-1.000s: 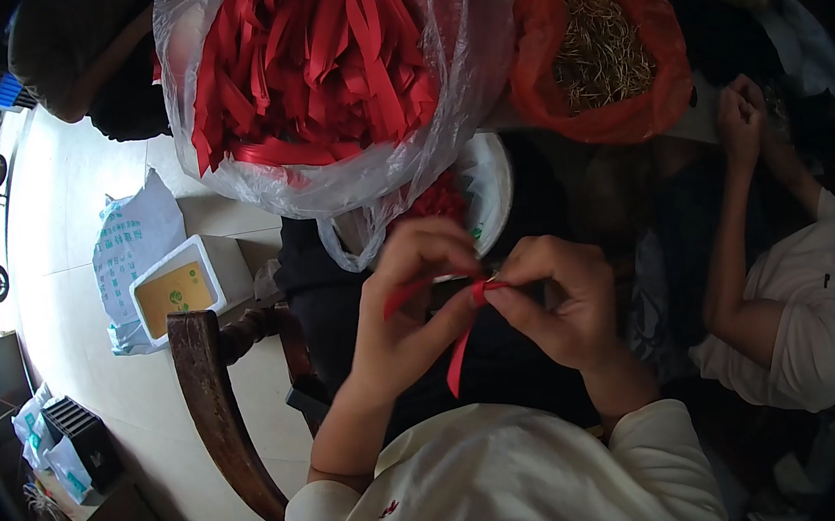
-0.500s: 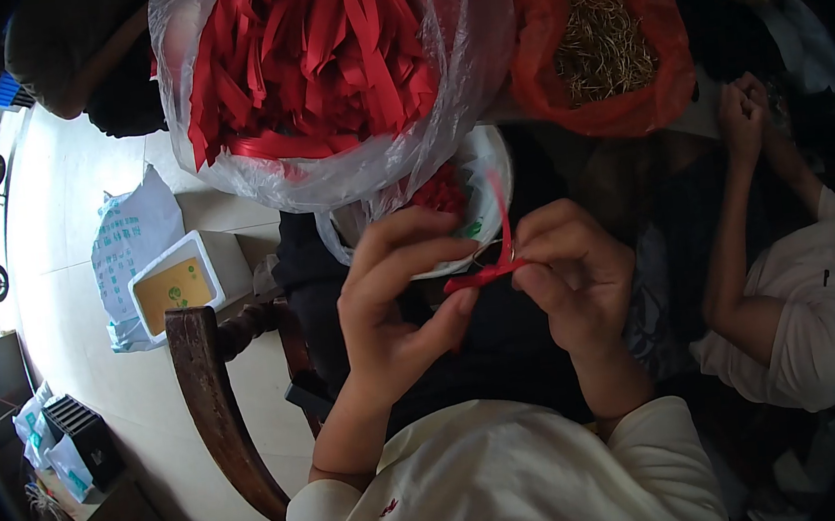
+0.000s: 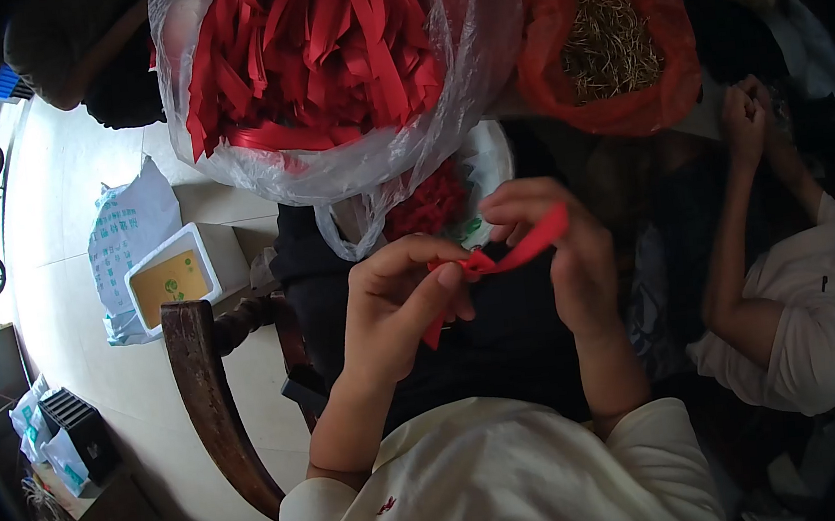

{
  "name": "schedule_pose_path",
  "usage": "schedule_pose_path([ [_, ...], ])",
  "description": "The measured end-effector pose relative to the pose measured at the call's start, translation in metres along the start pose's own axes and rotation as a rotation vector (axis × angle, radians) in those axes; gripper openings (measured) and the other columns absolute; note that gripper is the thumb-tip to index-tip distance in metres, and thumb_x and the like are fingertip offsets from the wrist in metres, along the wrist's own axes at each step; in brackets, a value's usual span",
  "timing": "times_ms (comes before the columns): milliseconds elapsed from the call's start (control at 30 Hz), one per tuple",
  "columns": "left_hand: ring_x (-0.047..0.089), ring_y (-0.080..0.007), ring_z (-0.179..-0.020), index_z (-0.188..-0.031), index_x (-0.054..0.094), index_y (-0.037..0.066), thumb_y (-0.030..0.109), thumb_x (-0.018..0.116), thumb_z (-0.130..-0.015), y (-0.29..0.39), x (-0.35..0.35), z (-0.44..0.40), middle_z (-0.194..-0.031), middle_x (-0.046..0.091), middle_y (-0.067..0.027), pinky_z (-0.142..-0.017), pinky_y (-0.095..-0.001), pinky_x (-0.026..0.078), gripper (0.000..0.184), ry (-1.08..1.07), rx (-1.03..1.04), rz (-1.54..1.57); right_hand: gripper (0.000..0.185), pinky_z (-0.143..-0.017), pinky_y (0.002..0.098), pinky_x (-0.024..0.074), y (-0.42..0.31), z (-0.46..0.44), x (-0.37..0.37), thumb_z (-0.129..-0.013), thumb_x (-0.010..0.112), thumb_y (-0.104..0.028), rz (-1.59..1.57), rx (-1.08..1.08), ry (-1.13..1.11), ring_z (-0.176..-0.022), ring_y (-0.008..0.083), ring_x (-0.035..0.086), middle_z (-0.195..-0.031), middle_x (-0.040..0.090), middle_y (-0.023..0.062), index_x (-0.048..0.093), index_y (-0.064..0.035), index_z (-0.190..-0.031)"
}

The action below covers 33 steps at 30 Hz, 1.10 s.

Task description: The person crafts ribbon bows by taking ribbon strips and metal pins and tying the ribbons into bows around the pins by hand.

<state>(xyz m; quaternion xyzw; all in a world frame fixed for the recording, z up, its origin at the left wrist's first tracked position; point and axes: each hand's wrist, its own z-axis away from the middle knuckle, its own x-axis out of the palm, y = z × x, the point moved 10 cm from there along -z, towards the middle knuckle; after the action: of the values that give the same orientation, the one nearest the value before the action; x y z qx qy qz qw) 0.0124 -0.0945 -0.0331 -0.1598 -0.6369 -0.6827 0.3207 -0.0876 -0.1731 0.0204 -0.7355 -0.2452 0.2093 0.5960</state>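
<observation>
My left hand [image 3: 397, 308] pinches a red ribbon [image 3: 526, 242] at its knotted or folded part, between thumb and fingers. One tail of the ribbon hangs below the left fingers; the other stretches up and right to my right hand [image 3: 570, 256]. The right hand is blurred, and its fingers curve beside that tail; whether they grip it is unclear. Beyond the hands, a white basin [image 3: 495, 158] holds red ribbon pieces [image 3: 429, 204]. A clear plastic bag [image 3: 329, 174] full of red ribbon strips [image 3: 313, 60] lies farther forward.
A red plastic bag [image 3: 540, 68] holds gold-coloured wire pieces [image 3: 611, 41]. A co-worker's hands [image 3: 746, 118] are at the right. On the left are a wooden chair [image 3: 205, 401], a white foam box [image 3: 224, 259] and a printed sack [image 3: 132, 223].
The right hand has opened somewhat and lifted from the knot. The ribbon's tail now reaches up and right, and the left hand has closed in on the folded part.
</observation>
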Motion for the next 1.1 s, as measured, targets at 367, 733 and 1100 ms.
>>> schedule_pose_path([
  [367, 0.06, -0.0083, -0.059, -0.09, 0.062, -0.004, 0.005, 0.063, -0.083, 0.014, -0.009, 0.002, -0.074, 0.063, -0.006, -0.05, -0.0174, 0.046, 0.012, 0.096, 0.011, -0.259, 0.015, -0.056, 0.0221, 0.0438, -0.004, -0.001, 0.001, -0.075, 0.072, -0.01, 0.173, 0.034, -0.024, -0.064, 0.0097, 0.057, -0.074, 0.06, 0.0064, 0.061, 0.0015, -0.074],
  [733, 0.06, -0.0069, -0.065, -0.091, 0.06, -0.004, 0.003, 0.065, -0.081, 0.021, 0.003, 0.0, -0.075, 0.062, -0.004, -0.056, -0.0175, 0.046, 0.014, 0.014, 0.08, -0.394, 0.013, -0.054, 0.0222, 0.0431, -0.018, -0.004, -0.002, -0.078, 0.068, -0.011, 0.342, -0.018, -0.023, -0.061, 0.0109, 0.056, -0.074, 0.061, 0.0068, 0.063, 0.0008, -0.076],
  [1100, 0.06, -0.0085, -0.065, -0.084, 0.061, -0.003, -0.005, 0.067, -0.073, 0.039, 0.009, 0.0, -0.077, 0.062, -0.0059, -0.058, -0.0202, 0.047, 0.012, -0.01, 0.255, -0.468, 0.013, -0.052, 0.0215, 0.0427, 0.01, 0.004, 0.011, -0.08, 0.067, -0.011, -0.171, 0.17, -0.03, -0.062, 0.008, 0.055, -0.073, 0.059, 0.004, 0.06, -0.0007, -0.078],
])
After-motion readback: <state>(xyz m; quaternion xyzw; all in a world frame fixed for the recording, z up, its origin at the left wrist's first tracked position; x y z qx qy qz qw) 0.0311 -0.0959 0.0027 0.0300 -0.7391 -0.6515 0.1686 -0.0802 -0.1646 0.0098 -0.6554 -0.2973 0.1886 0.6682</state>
